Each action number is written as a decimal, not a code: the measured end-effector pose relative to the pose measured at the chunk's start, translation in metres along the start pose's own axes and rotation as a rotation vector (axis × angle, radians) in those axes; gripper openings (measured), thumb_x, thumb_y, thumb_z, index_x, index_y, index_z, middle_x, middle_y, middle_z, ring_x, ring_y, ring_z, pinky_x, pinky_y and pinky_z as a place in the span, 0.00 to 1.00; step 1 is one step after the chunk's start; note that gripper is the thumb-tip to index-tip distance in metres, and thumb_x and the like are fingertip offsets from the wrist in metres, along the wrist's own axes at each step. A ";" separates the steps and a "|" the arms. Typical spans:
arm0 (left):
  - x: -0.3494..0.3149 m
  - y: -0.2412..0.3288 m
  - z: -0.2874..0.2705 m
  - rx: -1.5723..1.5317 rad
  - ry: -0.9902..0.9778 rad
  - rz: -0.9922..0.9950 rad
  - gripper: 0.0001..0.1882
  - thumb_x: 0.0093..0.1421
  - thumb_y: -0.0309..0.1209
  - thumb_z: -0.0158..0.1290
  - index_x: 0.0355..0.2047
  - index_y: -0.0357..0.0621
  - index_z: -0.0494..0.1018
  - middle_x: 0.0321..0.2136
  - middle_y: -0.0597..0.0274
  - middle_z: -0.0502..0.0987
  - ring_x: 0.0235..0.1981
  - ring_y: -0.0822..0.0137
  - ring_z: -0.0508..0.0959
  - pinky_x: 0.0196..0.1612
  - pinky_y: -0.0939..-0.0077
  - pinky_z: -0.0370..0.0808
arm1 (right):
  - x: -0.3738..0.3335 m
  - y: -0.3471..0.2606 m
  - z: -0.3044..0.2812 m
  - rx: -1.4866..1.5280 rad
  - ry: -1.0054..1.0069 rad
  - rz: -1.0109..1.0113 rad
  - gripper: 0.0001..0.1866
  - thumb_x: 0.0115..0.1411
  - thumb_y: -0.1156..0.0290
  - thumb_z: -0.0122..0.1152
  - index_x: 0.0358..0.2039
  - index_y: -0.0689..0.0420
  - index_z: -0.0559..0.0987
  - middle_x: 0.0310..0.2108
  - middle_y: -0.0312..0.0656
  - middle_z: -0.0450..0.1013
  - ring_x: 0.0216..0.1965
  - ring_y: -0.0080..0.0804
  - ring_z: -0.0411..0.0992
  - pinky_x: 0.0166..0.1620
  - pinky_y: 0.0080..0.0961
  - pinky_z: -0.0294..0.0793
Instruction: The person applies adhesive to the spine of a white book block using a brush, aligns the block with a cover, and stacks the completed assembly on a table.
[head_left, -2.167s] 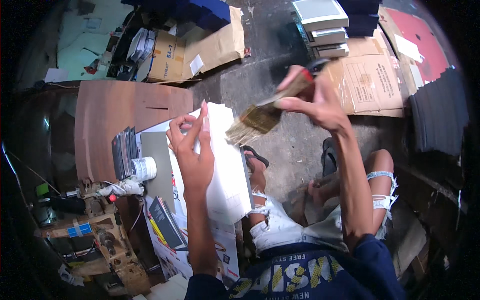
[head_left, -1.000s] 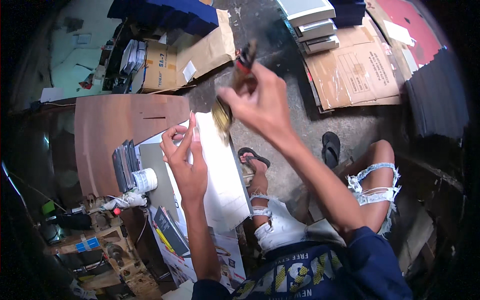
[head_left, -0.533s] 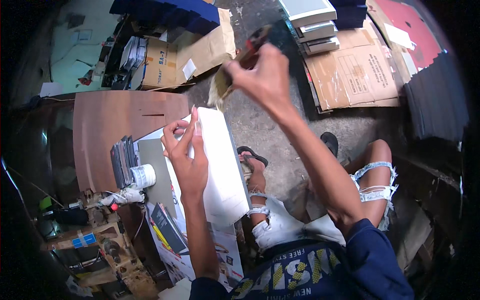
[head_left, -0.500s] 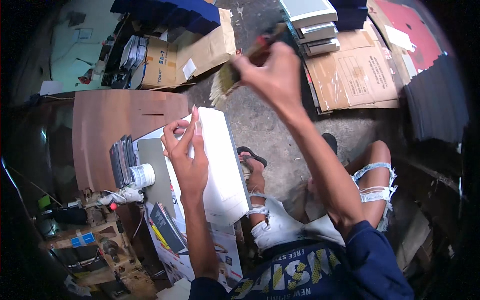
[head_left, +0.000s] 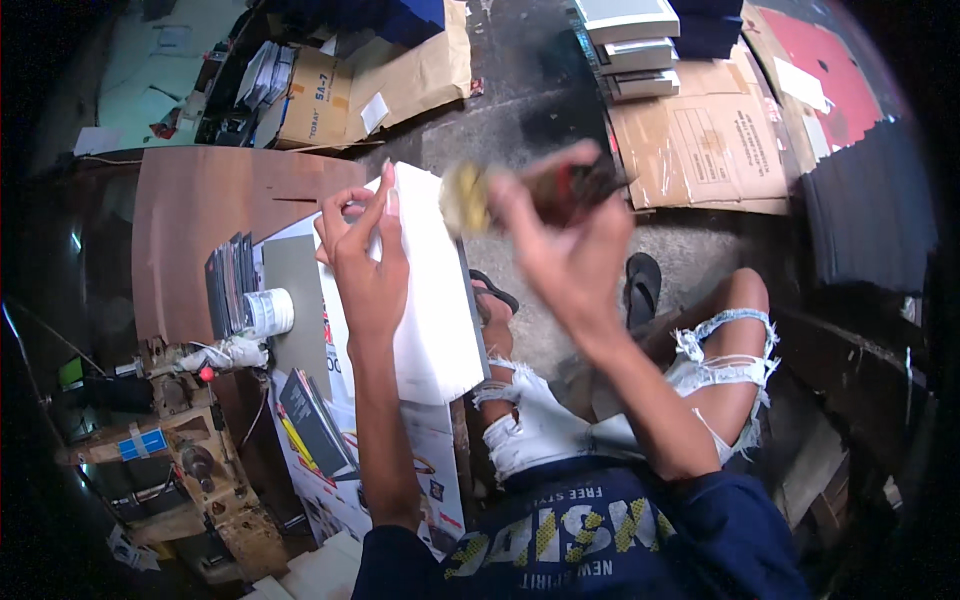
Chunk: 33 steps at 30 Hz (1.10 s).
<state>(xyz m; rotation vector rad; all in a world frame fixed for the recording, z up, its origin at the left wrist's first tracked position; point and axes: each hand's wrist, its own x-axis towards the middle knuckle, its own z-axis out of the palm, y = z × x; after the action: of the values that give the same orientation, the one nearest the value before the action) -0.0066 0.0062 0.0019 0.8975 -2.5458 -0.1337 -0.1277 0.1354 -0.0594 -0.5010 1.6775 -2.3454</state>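
Observation:
A stack of white pages with a dark cover edge, like an unfinished book point(head_left: 437, 310), lies on the worktable in front of me. My left hand point(head_left: 365, 265) rests on its upper left part, some fingers curled at the edge while thumb and forefinger point away from me. Gripped in my right hand point(head_left: 575, 255) is a wide brush point(head_left: 468, 198) with pale yellowish bristles and a dark handle with some red. Motion blurs both brush and hand. The bristle end is at the pages' upper right edge; I cannot tell whether it touches them.
Left of the pages stand a white tub point(head_left: 269, 312) and a row of dark booklets point(head_left: 230, 285). Nearer lies a dark book point(head_left: 322, 425) beside a yellow strip. A wooden machine point(head_left: 205, 465) sits lower left. Boxed books point(head_left: 640, 55) and flattened cardboard point(head_left: 700, 150) are at far right.
My right hand has brought the brush nearer to me, with its bristles now sideways toward the pages. The left hand keeps its place on the pages, and the whole view has shifted slightly.

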 end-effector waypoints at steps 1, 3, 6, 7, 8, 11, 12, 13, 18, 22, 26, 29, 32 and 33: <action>0.001 -0.001 0.001 0.008 0.007 0.024 0.18 0.67 0.31 0.52 0.56 0.51 0.78 0.42 0.58 0.69 0.46 0.63 0.69 0.50 0.72 0.68 | -0.030 -0.006 -0.008 0.049 -0.128 0.067 0.10 0.55 0.75 0.69 0.37 0.64 0.79 0.21 0.43 0.77 0.22 0.29 0.77 0.29 0.28 0.76; 0.001 0.001 0.001 0.021 0.014 0.014 0.17 0.66 0.31 0.52 0.55 0.52 0.79 0.43 0.60 0.70 0.46 0.63 0.69 0.51 0.70 0.67 | -0.078 -0.036 -0.041 -0.114 -0.313 -0.104 0.08 0.56 0.76 0.71 0.32 0.64 0.79 0.25 0.40 0.80 0.25 0.24 0.79 0.31 0.20 0.77; -0.004 -0.003 -0.001 0.042 0.022 0.007 0.18 0.66 0.32 0.52 0.56 0.56 0.78 0.43 0.61 0.70 0.47 0.64 0.68 0.55 0.66 0.62 | -0.097 -0.068 -0.076 -0.044 -0.457 0.093 0.09 0.54 0.79 0.72 0.34 0.64 0.79 0.27 0.42 0.79 0.30 0.24 0.79 0.34 0.20 0.76; -0.004 -0.005 0.001 0.029 0.025 0.013 0.19 0.66 0.32 0.52 0.57 0.58 0.78 0.43 0.62 0.70 0.47 0.64 0.68 0.56 0.64 0.59 | -0.087 -0.067 -0.079 -0.043 -0.472 0.049 0.09 0.54 0.80 0.72 0.34 0.64 0.79 0.28 0.43 0.79 0.32 0.25 0.79 0.36 0.20 0.77; -0.005 -0.008 0.003 0.017 0.029 0.018 0.21 0.65 0.32 0.52 0.58 0.61 0.77 0.43 0.62 0.69 0.47 0.64 0.67 0.57 0.62 0.55 | -0.075 -0.061 -0.071 -0.003 -0.394 0.027 0.08 0.54 0.80 0.70 0.34 0.64 0.80 0.26 0.42 0.77 0.29 0.23 0.77 0.34 0.21 0.76; -0.001 0.001 -0.001 0.022 0.030 0.013 0.21 0.65 0.31 0.52 0.57 0.61 0.77 0.42 0.63 0.69 0.47 0.64 0.66 0.57 0.63 0.55 | -0.024 -0.053 -0.045 -0.063 -0.252 -0.195 0.07 0.56 0.78 0.68 0.36 0.61 0.80 0.24 0.42 0.76 0.27 0.23 0.76 0.30 0.23 0.73; 0.000 -0.002 0.002 -0.017 0.034 0.023 0.21 0.64 0.31 0.52 0.57 0.61 0.78 0.42 0.64 0.69 0.46 0.65 0.66 0.56 0.64 0.55 | -0.011 -0.045 -0.032 -0.035 -0.199 -0.232 0.06 0.58 0.76 0.67 0.37 0.59 0.80 0.24 0.43 0.76 0.26 0.23 0.76 0.30 0.23 0.72; 0.001 -0.001 0.003 -0.012 0.033 0.028 0.21 0.64 0.31 0.52 0.57 0.61 0.78 0.42 0.64 0.69 0.46 0.65 0.66 0.56 0.64 0.55 | -0.004 -0.036 -0.022 0.005 -0.215 -0.290 0.07 0.57 0.76 0.67 0.37 0.59 0.80 0.22 0.42 0.75 0.26 0.25 0.76 0.30 0.24 0.73; -0.006 -0.007 0.002 0.010 0.041 0.018 0.21 0.64 0.30 0.53 0.57 0.61 0.78 0.43 0.64 0.69 0.46 0.65 0.66 0.56 0.64 0.55 | -0.073 -0.055 -0.038 0.002 -0.435 -0.122 0.10 0.55 0.81 0.67 0.39 0.64 0.80 0.30 0.48 0.77 0.29 0.36 0.78 0.36 0.29 0.76; -0.003 -0.002 0.002 0.010 0.038 0.009 0.22 0.62 0.28 0.53 0.57 0.61 0.78 0.43 0.64 0.69 0.46 0.64 0.66 0.56 0.63 0.54 | -0.103 -0.075 -0.053 0.048 -0.412 0.044 0.11 0.52 0.86 0.68 0.37 0.67 0.80 0.30 0.49 0.79 0.32 0.35 0.81 0.47 0.30 0.77; -0.006 -0.007 0.002 -0.003 0.047 0.019 0.21 0.63 0.28 0.53 0.56 0.61 0.78 0.43 0.64 0.69 0.46 0.64 0.65 0.55 0.63 0.55 | -0.092 -0.100 -0.074 0.152 -0.426 0.143 0.09 0.54 0.85 0.68 0.36 0.66 0.82 0.29 0.47 0.80 0.31 0.29 0.80 0.47 0.28 0.77; -0.006 -0.007 0.000 0.015 0.050 0.019 0.20 0.65 0.31 0.52 0.56 0.61 0.78 0.43 0.64 0.70 0.47 0.64 0.66 0.56 0.61 0.55 | -0.057 -0.091 -0.062 -0.101 -0.253 -0.114 0.06 0.56 0.82 0.68 0.34 0.63 0.81 0.26 0.45 0.79 0.28 0.21 0.78 0.32 0.23 0.76; -0.002 -0.006 0.005 0.024 0.050 0.027 0.19 0.66 0.34 0.52 0.56 0.61 0.78 0.44 0.64 0.71 0.49 0.64 0.67 0.58 0.59 0.55 | -0.056 -0.065 -0.045 -0.061 -0.389 -0.120 0.07 0.55 0.79 0.67 0.36 0.61 0.80 0.26 0.44 0.78 0.28 0.29 0.78 0.31 0.26 0.74; -0.001 -0.006 0.006 0.012 0.053 0.030 0.20 0.65 0.32 0.52 0.56 0.61 0.78 0.44 0.64 0.70 0.47 0.64 0.67 0.57 0.61 0.54 | -0.067 -0.059 -0.044 -0.028 -0.478 -0.083 0.10 0.53 0.79 0.66 0.38 0.61 0.79 0.26 0.47 0.76 0.29 0.37 0.79 0.33 0.30 0.75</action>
<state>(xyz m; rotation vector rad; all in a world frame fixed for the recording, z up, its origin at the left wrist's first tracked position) -0.0050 0.0023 -0.0051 0.8552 -2.5129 -0.0845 -0.0816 0.2176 -0.0262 -1.0566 1.4837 -2.0356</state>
